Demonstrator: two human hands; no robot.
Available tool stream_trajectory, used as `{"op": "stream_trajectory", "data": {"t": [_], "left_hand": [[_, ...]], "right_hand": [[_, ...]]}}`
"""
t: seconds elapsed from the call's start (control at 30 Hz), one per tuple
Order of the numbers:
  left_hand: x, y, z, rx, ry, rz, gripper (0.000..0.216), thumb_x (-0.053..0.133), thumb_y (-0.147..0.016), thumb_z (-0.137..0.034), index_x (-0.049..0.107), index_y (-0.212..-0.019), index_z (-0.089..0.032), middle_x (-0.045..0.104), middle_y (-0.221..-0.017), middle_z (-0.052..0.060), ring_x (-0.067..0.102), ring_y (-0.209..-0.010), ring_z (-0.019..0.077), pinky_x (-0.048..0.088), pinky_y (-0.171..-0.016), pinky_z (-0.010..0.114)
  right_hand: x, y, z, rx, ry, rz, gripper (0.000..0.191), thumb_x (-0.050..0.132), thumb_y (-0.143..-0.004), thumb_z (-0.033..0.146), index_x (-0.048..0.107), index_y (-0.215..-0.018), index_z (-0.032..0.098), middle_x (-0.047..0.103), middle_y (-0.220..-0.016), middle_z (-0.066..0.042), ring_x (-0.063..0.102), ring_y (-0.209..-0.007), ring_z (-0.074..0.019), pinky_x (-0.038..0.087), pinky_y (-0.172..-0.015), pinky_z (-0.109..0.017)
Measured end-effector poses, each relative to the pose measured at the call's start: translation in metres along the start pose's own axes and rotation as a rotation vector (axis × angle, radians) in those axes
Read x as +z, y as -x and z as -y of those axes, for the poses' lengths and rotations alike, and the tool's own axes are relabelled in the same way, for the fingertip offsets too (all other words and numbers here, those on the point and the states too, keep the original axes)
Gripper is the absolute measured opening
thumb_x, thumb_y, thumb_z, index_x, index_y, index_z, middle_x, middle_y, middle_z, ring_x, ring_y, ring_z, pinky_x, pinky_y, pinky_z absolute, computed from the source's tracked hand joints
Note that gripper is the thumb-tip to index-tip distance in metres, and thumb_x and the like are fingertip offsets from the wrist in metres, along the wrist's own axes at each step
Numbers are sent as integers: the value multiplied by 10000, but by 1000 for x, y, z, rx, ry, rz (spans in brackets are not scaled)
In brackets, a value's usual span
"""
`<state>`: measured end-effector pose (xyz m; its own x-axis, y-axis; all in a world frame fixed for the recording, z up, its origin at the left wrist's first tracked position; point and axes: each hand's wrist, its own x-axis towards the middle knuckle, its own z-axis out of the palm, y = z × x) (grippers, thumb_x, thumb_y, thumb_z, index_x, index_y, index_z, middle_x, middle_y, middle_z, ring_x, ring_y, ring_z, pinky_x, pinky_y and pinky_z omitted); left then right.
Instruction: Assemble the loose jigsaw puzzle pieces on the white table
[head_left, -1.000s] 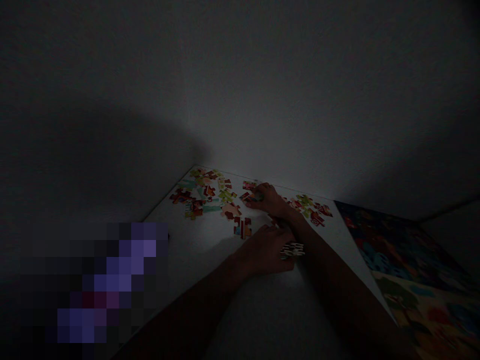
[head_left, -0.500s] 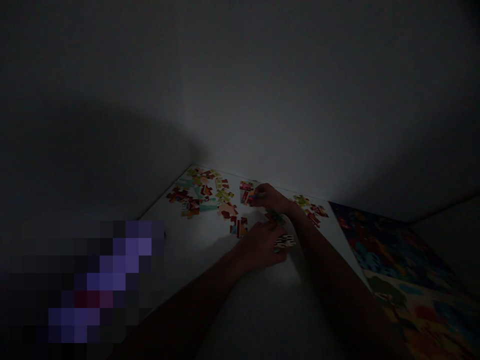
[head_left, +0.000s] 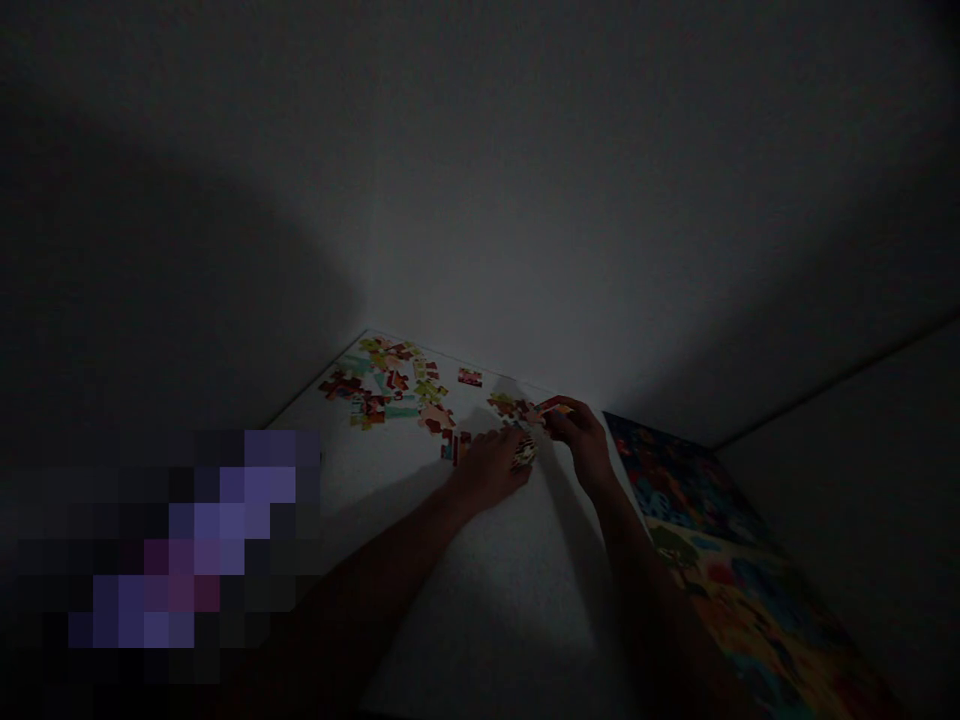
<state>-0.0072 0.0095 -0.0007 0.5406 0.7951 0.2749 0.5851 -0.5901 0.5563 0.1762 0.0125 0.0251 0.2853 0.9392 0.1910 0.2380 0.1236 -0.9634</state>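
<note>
My left hand [head_left: 491, 468] is closed around a stack of jigsaw puzzle pieces [head_left: 525, 452], their edges facing right, above the white table [head_left: 465, 580]. Farther right, my right hand [head_left: 583, 440] pinches a puzzle piece [head_left: 553, 408] between thumb and fingers; its picture is too dark to read. That hand is beside a small group of loose pieces [head_left: 504, 404] in green and red. A lone red and pink piece [head_left: 470, 377] lies near the far edge. Just beyond my left hand is a blue and red piece [head_left: 450, 447], partly covered.
Many loose puzzle pieces [head_left: 390, 380] are spread over the table's far left corner. Colourful picture sheets [head_left: 675, 500] lie along the right side. Pale walls [head_left: 480, 200] rise behind the table. A pixelated patch covers the lower left, and the light is dim.
My right hand has moved right, away from the lone red and pink piece, carrying a piece that was below it. My left hand still grips the stack. The view has shifted slightly.
</note>
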Motion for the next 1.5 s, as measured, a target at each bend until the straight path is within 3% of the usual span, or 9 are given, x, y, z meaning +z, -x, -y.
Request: {"op": "stream_trajectory", "data": {"t": [0.23,0.43,0.6,0.8,1.0,1.13,1.23,1.37,1.5], "left_hand": [[-4,1,1,51,64,34,462,645,-817,-273,517,-1252,-183,644,-1205,113,601,-1119,295,455,-958,425],[0,0,6,101,76,82,615,688,-784,-276,454,-1346,-189,617,-1290,115,570,-1193,299,412,-1021,442],[5,-2,9,137,86,82,662,703,-781,-337,438,-1375,-212,606,-1321,102,544,-1236,305,383,-1052,459],[3,-3,7,148,74,115,652,698,-782,-316,436,-1371,-218,590,-1345,96,538,-1241,305,383,-1052,465],[7,-3,7,141,59,73,595,669,-815,-342,452,-1355,-219,615,-1290,101,565,-1205,302,410,-1015,440],[6,-3,6,128,65,56,491,599,-865,-321,481,-1329,-209,626,-1274,95,569,-1197,278,411,-1014,426],[5,-3,4,139,58,44,466,583,-853,-269,500,-1308,-206,634,-1255,91,580,-1170,271,422,-1002,427],[5,-2,3,148,48,39,422,592,-833,-274,546,-1245,-200,654,-1196,96,593,-1138,279,435,-988,429],[6,-3,4,160,43,53,368,607,-839,-318,582,-1181,-185,672,-1147,105,608,-1105,283,438,-986,425]], "right_hand": [[-22,58,-16,38,-16,-46,352,726,-718,414,564,-993,265,674,-981,-42,658,-827,-212,560,-726,-381],[-29,61,-14,-20,92,41,165,702,-672,307,597,-783,245,660,-818,-12,615,-808,-213,501,-745,-345],[-20,69,-6,-22,274,208,132,681,-715,317,684,-803,219,675,-800,-21,595,-788,-210,452,-746,-339],[3,72,-1,-209,328,120,161,677,-717,273,696,-870,228,657,-870,-31,564,-818,-195,447,-788,-344],[-4,69,-6,-237,253,69,244,630,-677,216,648,-920,236,622,-939,-27,574,-842,-190,484,-769,-332],[-15,48,-13,-195,222,-23,208,602,-652,243,626,-858,218,636,-863,-21,587,-799,-193,491,-762,-341],[-15,14,-14,-189,245,-48,188,586,-655,282,622,-826,215,661,-851,-31,604,-813,-207,491,-771,-351],[5,-42,-10,-111,339,232,199,650,-638,305,644,-812,208,679,-820,-25,621,-785,-194,493,-772,-342],[40,-80,-10,0,398,399,281,707,-653,311,640,-895,185,667,-768,-16,584,-626,-148,470,-609,-287]]}}
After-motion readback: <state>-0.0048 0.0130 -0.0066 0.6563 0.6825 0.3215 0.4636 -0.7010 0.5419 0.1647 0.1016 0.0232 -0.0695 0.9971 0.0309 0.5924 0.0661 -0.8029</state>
